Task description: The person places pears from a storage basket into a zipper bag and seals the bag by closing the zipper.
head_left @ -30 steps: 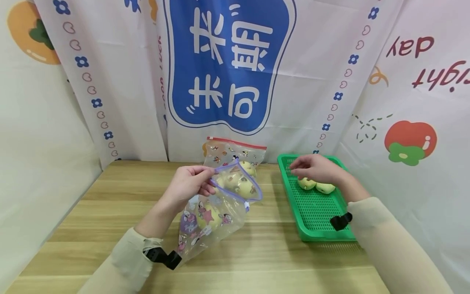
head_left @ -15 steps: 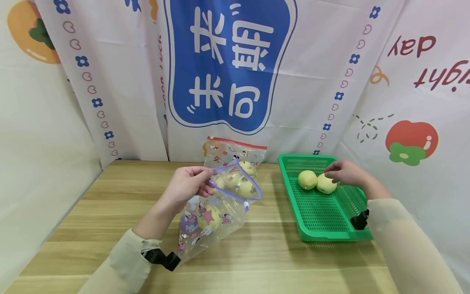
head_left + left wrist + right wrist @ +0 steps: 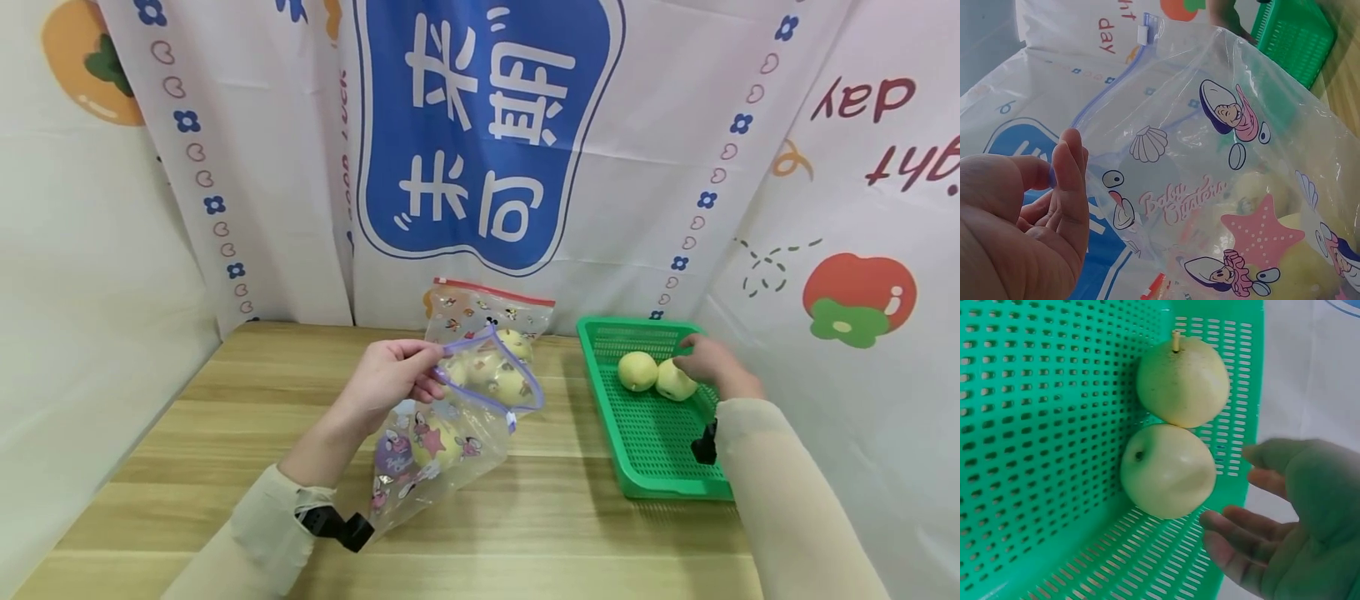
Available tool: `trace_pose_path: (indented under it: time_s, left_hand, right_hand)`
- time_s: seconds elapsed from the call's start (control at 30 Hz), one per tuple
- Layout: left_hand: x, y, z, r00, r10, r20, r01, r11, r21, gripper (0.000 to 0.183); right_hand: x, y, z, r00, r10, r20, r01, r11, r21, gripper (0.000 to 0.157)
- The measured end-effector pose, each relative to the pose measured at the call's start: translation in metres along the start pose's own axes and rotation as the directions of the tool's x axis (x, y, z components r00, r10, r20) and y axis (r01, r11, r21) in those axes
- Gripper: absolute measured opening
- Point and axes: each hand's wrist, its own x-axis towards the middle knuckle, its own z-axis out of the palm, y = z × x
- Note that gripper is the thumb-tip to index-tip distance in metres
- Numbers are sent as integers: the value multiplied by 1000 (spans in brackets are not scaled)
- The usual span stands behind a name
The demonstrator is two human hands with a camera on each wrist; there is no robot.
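On the table (image 3: 540, 533), a basket (image 3: 667, 488) holding two fruits (image 3: 637, 372) stands right of the front bag (image 3: 471, 467) and rear bag (image 3: 467, 312).

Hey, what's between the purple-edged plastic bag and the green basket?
Only a strip of wooden tabletop between the purple-edged bag and the green basket; the head view shows it.

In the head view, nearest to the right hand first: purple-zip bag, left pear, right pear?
1. Right pear, in the green basket beside the right hand.
2. Left pear, left of that one.
3. Purple-zip bag, in the left hand.
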Motion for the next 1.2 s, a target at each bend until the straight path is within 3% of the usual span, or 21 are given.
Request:
trace_pose_path:
  time_s: [0.4,0.63,0.83,0.97,1.2]
  left_hand:
    - [3,-2,1,1000,4,9,-4,1000,-1,33]
    - [2,-2,2,1000,7,11,-7,1000,1,33]
    - [3,-2,2,1000,8,16,-8,1000,4,33]
    - [3,-2,2,1000,12,19,-13,1000,7,33]
    - [3,-2,2,1000,11,16,-12,1000,9,33]
  right_hand:
    - [4,1,9,995,99,21,-97,991,-96,76]
    - [76,71,40,996,90,18,-88,992,-87,77]
    - [30,23,26,994,96,57,-96,995,1,74]
    - [5,-1,20,992,85,93,-84,996,-15,78]
    - [-5,-9,16,992,80,97,-77,996,-37,72]
